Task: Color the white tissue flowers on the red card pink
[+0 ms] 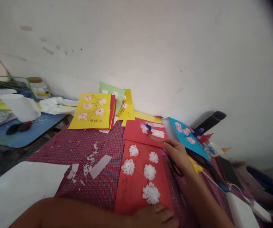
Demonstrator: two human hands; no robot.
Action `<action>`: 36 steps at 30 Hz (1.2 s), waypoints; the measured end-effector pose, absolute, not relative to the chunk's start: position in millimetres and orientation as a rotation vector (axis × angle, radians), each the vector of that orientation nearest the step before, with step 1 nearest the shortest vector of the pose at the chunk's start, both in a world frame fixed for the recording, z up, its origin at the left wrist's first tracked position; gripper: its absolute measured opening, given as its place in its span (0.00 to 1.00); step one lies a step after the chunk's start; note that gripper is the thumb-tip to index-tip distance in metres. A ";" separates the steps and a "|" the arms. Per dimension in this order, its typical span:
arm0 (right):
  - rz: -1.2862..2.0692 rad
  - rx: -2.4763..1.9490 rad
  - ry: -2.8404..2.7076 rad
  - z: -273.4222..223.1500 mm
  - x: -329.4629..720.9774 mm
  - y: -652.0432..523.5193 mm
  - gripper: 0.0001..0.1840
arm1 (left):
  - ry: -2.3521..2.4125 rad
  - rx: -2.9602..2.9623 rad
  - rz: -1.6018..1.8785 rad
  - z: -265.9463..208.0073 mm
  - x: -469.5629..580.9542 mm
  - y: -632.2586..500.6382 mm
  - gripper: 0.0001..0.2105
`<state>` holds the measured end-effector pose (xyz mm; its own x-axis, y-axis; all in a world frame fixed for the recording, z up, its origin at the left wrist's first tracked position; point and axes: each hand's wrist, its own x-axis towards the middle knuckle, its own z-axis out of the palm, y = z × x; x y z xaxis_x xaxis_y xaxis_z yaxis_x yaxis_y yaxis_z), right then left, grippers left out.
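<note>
Tabletop [65,148]: checked, white scraps [87,169]
Red card [136,185]: on tabletop, five white flowers [150,172]
Left grip [156,217]: flat on card, unclenched
Right grip [176,152]: clamped on brush [156,139]
Jar [39,88]: lidded, contents unclear
Paper cup [214,148]: contents unclear
Brush: tip by paint [148,127]

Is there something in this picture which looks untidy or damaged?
Yes. Torn white paper scraps lie loose on the checked tablecloth, left of the red card with white flowers; they look like litter. The wall also has discoloured patches at upper left, possibly worn paint.
</note>
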<state>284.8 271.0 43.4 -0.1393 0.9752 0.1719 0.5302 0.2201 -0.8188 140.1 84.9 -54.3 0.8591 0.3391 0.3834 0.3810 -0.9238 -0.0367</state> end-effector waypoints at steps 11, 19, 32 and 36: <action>0.791 -1.236 -2.099 23.9 253.3 231.4 0.13 | -0.478 -2.973 -0.630 -54.8 141.6 87.8 0.13; 0.690 -1.198 -2.202 22.2 253.9 227.5 0.12 | -0.504 -2.989 -0.641 -54.5 142.6 87.4 0.14; 0.626 -1.182 -2.240 26.1 246.6 223.6 0.12 | -0.534 -2.985 -0.655 -54.9 144.0 86.5 0.16; 0.576 -1.196 -2.231 24.2 246.5 224.6 0.12 | -0.524 -2.996 -0.630 -55.0 143.8 86.5 0.16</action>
